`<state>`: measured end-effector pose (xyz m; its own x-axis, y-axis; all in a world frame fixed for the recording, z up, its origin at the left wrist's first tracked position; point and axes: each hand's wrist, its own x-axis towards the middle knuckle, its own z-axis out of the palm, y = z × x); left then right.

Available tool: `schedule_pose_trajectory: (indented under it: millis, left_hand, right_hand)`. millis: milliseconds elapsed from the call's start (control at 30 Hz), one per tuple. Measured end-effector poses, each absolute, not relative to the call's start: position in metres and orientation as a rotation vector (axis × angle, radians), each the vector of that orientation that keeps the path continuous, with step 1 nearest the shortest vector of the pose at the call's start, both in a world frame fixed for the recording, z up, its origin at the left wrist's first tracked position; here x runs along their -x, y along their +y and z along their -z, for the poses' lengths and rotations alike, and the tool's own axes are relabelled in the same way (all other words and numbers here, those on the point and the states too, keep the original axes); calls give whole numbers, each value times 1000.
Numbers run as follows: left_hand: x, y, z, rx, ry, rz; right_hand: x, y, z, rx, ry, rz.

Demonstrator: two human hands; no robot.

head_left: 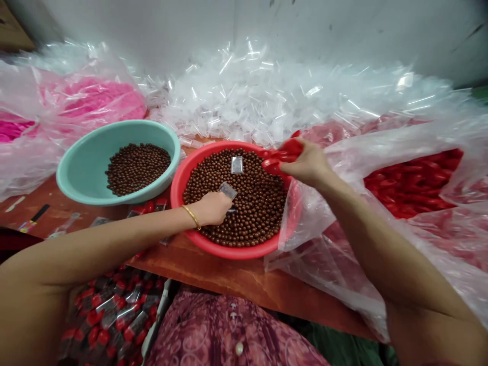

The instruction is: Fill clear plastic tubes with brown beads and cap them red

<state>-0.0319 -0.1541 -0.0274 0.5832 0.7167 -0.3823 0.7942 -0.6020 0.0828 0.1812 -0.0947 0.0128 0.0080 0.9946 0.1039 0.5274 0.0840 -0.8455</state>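
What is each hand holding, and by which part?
The left hand pinches a small clear plastic sleeve by its lower end; the right hand clutches red plastic pieces around their middle.

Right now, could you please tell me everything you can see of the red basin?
The red basin is a round, glossy plastic tub with a rolled rim, resting on the orange-brown table. It is heaped with round brown beads, and a small clear packet lies on top. The left hand reaches over the near rim, holding another clear packet. A clear plastic sheet overlaps its right side.
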Motion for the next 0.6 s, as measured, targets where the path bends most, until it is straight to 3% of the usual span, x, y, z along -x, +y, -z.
schedule_pose_trajectory:
  millis: [200, 600]
  left_hand:
    - [22, -136, 49, -2280, 1321, 170]
    - [50, -148, 35, -1341, 841, -473]
  right_hand:
    - [-135, -77, 28, 1863, -2100, -363]
    - [-164, -98, 26, 1477, -2341, -75]
